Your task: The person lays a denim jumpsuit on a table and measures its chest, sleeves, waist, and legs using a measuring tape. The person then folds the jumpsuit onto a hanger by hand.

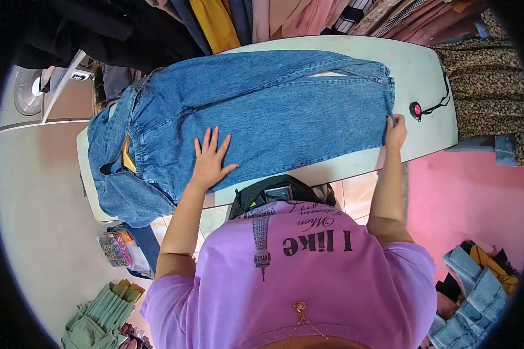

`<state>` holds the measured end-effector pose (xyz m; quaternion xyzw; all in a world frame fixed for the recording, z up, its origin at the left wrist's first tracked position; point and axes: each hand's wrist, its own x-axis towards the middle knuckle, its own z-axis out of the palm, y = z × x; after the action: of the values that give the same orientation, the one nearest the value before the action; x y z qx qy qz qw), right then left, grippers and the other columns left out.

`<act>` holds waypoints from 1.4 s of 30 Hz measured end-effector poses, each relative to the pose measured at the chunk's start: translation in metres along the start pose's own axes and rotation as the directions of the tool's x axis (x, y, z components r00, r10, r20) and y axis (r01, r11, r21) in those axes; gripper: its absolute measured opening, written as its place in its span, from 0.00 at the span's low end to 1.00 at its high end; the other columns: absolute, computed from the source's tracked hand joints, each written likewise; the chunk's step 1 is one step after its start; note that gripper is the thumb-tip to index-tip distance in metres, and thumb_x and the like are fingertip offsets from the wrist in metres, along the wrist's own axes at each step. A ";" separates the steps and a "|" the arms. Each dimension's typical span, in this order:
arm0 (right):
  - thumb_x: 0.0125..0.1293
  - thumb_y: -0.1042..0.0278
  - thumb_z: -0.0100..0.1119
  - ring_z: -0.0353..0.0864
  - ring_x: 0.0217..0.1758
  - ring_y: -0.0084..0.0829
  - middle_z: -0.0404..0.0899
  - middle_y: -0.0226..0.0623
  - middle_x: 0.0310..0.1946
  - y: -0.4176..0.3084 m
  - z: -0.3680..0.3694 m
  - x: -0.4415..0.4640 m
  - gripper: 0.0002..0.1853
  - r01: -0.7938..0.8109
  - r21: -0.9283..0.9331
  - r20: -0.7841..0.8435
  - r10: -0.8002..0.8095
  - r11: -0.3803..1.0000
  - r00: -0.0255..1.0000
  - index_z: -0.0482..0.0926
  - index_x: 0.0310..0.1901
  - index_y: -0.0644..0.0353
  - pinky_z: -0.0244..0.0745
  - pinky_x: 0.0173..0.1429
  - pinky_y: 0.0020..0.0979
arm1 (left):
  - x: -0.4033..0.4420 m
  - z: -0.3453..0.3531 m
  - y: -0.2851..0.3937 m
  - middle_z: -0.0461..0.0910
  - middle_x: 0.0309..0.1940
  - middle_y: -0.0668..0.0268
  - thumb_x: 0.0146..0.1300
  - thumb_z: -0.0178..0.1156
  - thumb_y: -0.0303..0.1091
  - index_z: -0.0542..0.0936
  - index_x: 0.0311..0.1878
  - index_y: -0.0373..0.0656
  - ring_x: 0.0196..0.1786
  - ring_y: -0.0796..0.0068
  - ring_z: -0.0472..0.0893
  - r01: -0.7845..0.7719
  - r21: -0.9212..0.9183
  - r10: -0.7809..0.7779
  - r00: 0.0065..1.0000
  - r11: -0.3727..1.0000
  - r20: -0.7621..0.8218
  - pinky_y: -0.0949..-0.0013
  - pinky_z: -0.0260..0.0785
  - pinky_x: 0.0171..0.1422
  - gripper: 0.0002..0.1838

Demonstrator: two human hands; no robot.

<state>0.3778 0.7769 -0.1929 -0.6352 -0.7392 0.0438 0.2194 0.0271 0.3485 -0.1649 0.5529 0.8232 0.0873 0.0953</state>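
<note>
A blue denim garment point(262, 110) lies stretched across a white board-like table point(428, 87), its gathered waist toward the left and its leg ends toward the right. My left hand point(212, 160) rests flat on the denim near the lower middle, fingers spread. At the lower right corner of the leg end, my right hand point(395, 132) has its fingers closed on the hem edge. A bit of yellow fabric point(127, 156) shows inside the opening at the waist.
A small round red and black object point(415, 109) with a black strap lies at the table's right. Hanging clothes point(215, 26) line the far side. Folded green clothes point(102, 311) are at lower left, denim pieces point(471, 294) at lower right. A fan point(29, 92) stands upper left.
</note>
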 end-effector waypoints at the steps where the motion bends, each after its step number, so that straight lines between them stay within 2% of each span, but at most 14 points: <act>1: 0.54 0.54 0.66 0.79 0.38 0.39 0.80 0.44 0.33 0.014 -0.001 0.005 0.19 -0.036 0.201 0.120 0.011 0.979 0.993 0.77 0.43 0.55 0.72 0.44 0.36 | -0.007 0.003 0.000 0.47 0.72 0.52 0.47 0.64 0.60 0.61 0.69 0.52 0.74 0.48 0.44 -0.003 0.014 0.002 0.999 1.000 0.047 0.35 0.37 0.70 0.46; 4: 0.54 0.56 0.67 0.79 0.28 0.38 0.79 0.43 0.25 0.042 -0.027 0.009 0.17 0.034 0.107 0.120 -0.046 0.994 0.992 0.78 0.41 0.57 0.72 0.35 0.34 | -0.026 0.005 -0.006 0.43 0.73 0.50 0.46 0.63 0.62 0.60 0.70 0.55 0.74 0.47 0.42 -0.012 0.008 0.011 0.993 1.000 0.116 0.35 0.37 0.70 0.47; 5: 0.54 0.59 0.67 0.80 0.34 0.40 0.81 0.42 0.31 0.036 -0.043 0.007 0.18 -0.075 0.000 0.280 0.072 0.997 0.957 0.76 0.45 0.56 0.73 0.41 0.37 | -0.032 0.005 -0.008 0.46 0.72 0.51 0.46 0.64 0.59 0.62 0.68 0.54 0.73 0.47 0.45 -0.043 -0.013 0.045 0.994 0.999 0.104 0.36 0.38 0.70 0.45; 8: 0.53 0.60 0.67 0.79 0.42 0.42 0.81 0.41 0.40 0.021 -0.039 -0.017 0.23 0.096 -0.314 0.189 -0.036 0.945 0.981 0.74 0.51 0.51 0.73 0.48 0.41 | -0.062 0.001 -0.009 0.57 0.67 0.53 0.46 0.67 0.53 0.68 0.63 0.52 0.69 0.48 0.55 -0.146 -0.106 0.147 0.989 0.984 0.000 0.41 0.46 0.69 0.39; 12: 0.56 0.56 0.64 0.66 0.62 0.49 0.72 0.40 0.57 -0.013 0.004 -0.034 0.28 0.435 -0.048 0.006 -0.435 0.899 0.900 0.68 0.60 0.39 0.65 0.61 0.46 | -0.113 0.009 -0.025 0.73 0.50 0.61 0.44 0.69 0.42 0.77 0.49 0.49 0.54 0.55 0.71 -0.177 -0.222 0.168 0.984 0.959 -0.059 0.52 0.60 0.58 0.25; 17: 0.61 0.49 0.57 0.52 0.70 0.52 0.59 0.41 0.67 -0.043 0.037 -0.049 0.29 0.389 -0.128 0.183 -0.363 0.912 0.914 0.63 0.64 0.34 0.48 0.67 0.58 | -0.133 0.010 -0.029 0.78 0.29 0.65 0.52 0.63 0.37 0.80 0.33 0.45 0.34 0.61 0.77 -0.027 -0.353 0.035 0.999 0.935 0.018 0.63 0.69 0.40 0.08; 28: 0.67 0.46 0.46 0.46 0.73 0.49 0.52 0.41 0.71 -0.068 0.043 -0.040 0.25 0.363 -0.161 0.228 -0.323 0.918 0.918 0.61 0.66 0.33 0.41 0.68 0.64 | 0.045 -0.019 -0.030 0.79 0.42 0.65 0.59 0.57 0.34 0.80 0.45 0.47 0.48 0.62 0.76 -0.382 -0.082 0.348 0.898 0.921 -0.270 0.57 0.66 0.55 0.11; 30: 0.68 0.47 0.45 0.46 0.73 0.49 0.50 0.41 0.71 -0.071 0.038 -0.043 0.25 0.377 -0.161 0.221 -0.339 0.912 0.914 0.60 0.67 0.33 0.41 0.69 0.63 | 0.069 -0.016 -0.035 0.76 0.52 0.66 0.60 0.56 0.37 0.79 0.51 0.54 0.56 0.64 0.72 -0.216 0.270 0.300 0.897 0.938 -0.326 0.50 0.60 0.60 0.15; 31: 0.68 0.47 0.45 0.46 0.73 0.49 0.50 0.41 0.71 -0.072 0.034 -0.045 0.25 0.371 -0.166 0.221 -0.332 0.914 0.917 0.60 0.67 0.33 0.41 0.69 0.63 | 0.078 -0.012 -0.043 0.76 0.52 0.66 0.60 0.56 0.37 0.79 0.51 0.54 0.56 0.64 0.72 -0.224 0.267 0.306 0.895 0.937 -0.323 0.50 0.60 0.60 0.15; 33: 0.68 0.47 0.45 0.46 0.73 0.49 0.51 0.40 0.71 -0.074 0.027 -0.049 0.26 0.379 -0.167 0.214 -0.342 0.910 0.915 0.60 0.67 0.33 0.41 0.69 0.62 | 0.089 -0.005 -0.062 0.72 0.57 0.66 0.60 0.56 0.38 0.77 0.54 0.60 0.59 0.61 0.70 0.182 0.238 -0.088 0.930 0.954 -0.357 0.51 0.59 0.61 0.17; 36: 0.68 0.47 0.45 0.46 0.73 0.49 0.51 0.40 0.71 -0.077 0.017 -0.051 0.26 0.373 -0.168 0.220 -0.335 0.912 0.916 0.60 0.67 0.33 0.41 0.69 0.61 | 0.097 -0.005 -0.069 0.73 0.55 0.66 0.57 0.58 0.35 0.78 0.52 0.58 0.56 0.61 0.71 0.341 0.100 -0.260 0.849 0.935 -0.460 0.53 0.60 0.58 0.18; 38: 0.68 0.47 0.45 0.46 0.73 0.49 0.51 0.40 0.71 -0.078 0.016 -0.051 0.26 0.377 -0.175 0.214 -0.339 0.909 0.916 0.60 0.67 0.33 0.41 0.70 0.61 | 0.090 -0.019 -0.051 0.75 0.49 0.65 0.55 0.60 0.32 0.79 0.50 0.53 0.53 0.62 0.73 0.248 0.136 -0.123 0.798 0.959 -0.589 0.55 0.63 0.54 0.17; 40: 0.68 0.48 0.45 0.46 0.73 0.49 0.51 0.40 0.71 -0.078 0.019 -0.050 0.26 0.384 -0.176 0.208 -0.347 0.906 0.915 0.60 0.67 0.33 0.41 0.70 0.60 | 0.085 -0.012 -0.047 0.76 0.45 0.63 0.53 0.61 0.32 0.79 0.48 0.50 0.53 0.61 0.73 -0.326 -0.052 0.295 0.902 0.944 -0.315 0.59 0.64 0.54 0.16; 42: 0.68 0.48 0.45 0.46 0.74 0.49 0.50 0.40 0.71 -0.077 0.021 -0.050 0.26 0.393 -0.171 0.203 -0.358 0.903 0.911 0.60 0.67 0.33 0.41 0.70 0.60 | 0.088 -0.007 -0.027 0.75 0.45 0.61 0.53 0.61 0.33 0.78 0.47 0.47 0.51 0.59 0.73 -0.387 -0.034 0.371 0.904 0.922 -0.213 0.60 0.65 0.55 0.15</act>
<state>0.3039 0.7189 -0.1986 -0.4938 -0.8642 -0.0240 0.0937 -0.0312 0.4196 -0.1704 0.6865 0.7015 0.1910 0.0127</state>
